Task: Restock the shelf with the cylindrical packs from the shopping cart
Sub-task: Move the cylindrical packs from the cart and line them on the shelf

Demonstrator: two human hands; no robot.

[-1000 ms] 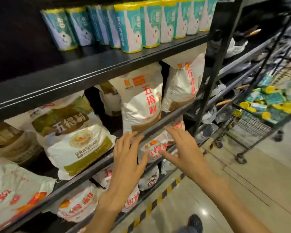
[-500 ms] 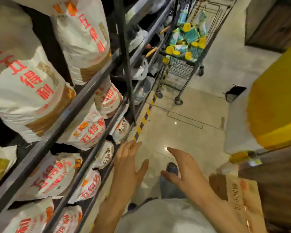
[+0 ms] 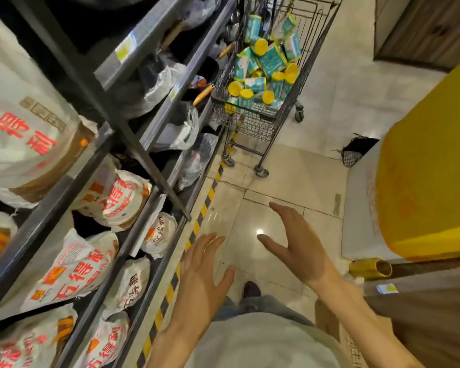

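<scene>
Nearest the camera, both hands hang free above the floor; the packs wait far ahead in the cart.

Left hand [image 3: 199, 266] and right hand [image 3: 295, 245] are spread with fingers straight, holding nothing, beside the shelf [image 3: 154, 197] of flour bags [image 3: 109, 197]. At the aisle's far end, the cylindrical packs [image 3: 266, 67] lie heaped in the shopping cart [image 3: 250, 126], against its near wire wall. They look light, soft-wrapped and slightly squashy, probably slick film; gripping each around its middle seems safest.
</scene>
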